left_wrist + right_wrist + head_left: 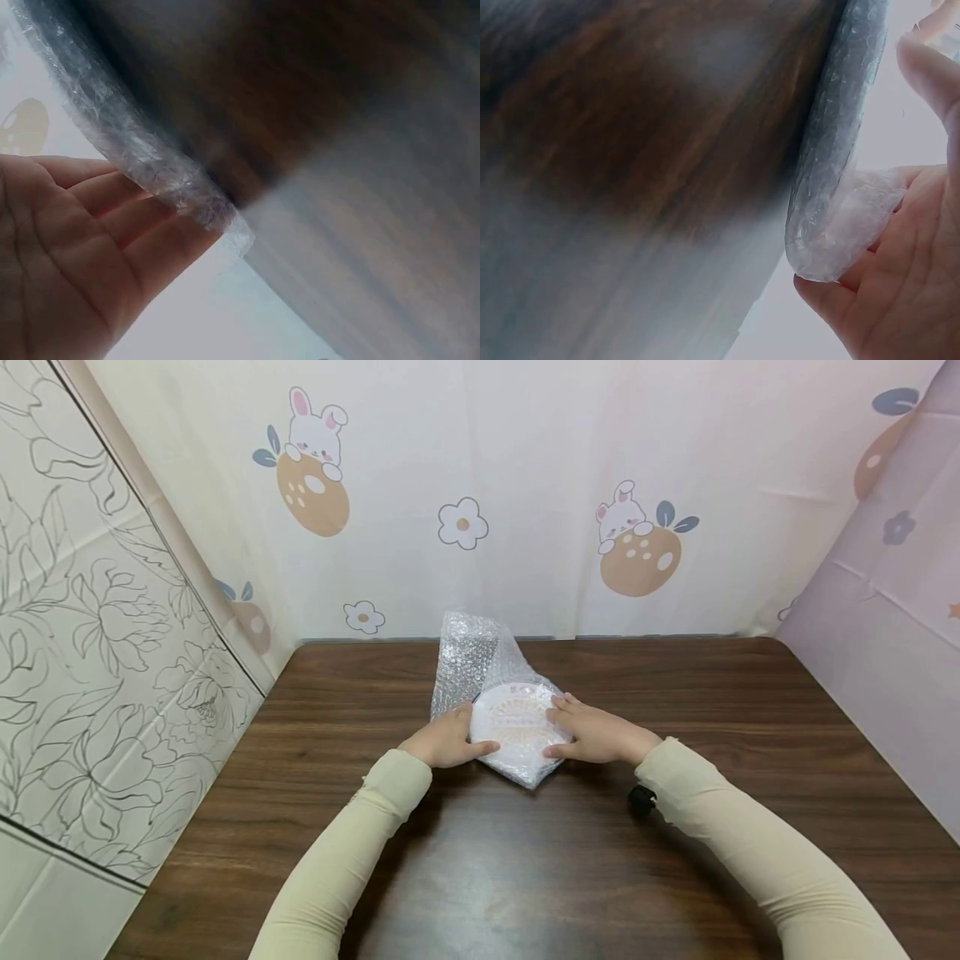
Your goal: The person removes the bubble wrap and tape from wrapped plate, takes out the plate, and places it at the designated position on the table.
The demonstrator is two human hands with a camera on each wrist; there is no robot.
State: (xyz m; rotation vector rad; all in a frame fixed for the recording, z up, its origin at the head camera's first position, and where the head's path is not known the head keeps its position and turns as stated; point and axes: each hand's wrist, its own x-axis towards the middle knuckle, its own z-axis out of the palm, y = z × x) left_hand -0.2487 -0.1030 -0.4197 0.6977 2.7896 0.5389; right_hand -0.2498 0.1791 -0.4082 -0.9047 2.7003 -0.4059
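A flat, round white item (513,720) with a pale fan-shaped print lies under clear bubble wrap on the table. My left hand (447,737) rests on its left side, thumb laid over the wrap. In the left wrist view, the straight fingers (161,244) reach behind the wrapped edge (150,154), which hides their tips. From the right, my right hand (596,733) lies with spread fingers and thumb on the wrapped top. The right wrist view shows a rounded fold of bubble wrap (836,225) against the fingers, part of which it covers.
A loose length of bubble wrap (465,652) extends behind the item toward the back edge. Under everything is a dark wooden table (712,693). A curtain (532,568) with rabbit prints hangs behind it, and a flower-patterned panel (97,610) stands left. A small black object (641,800) sits beside the right cuff.
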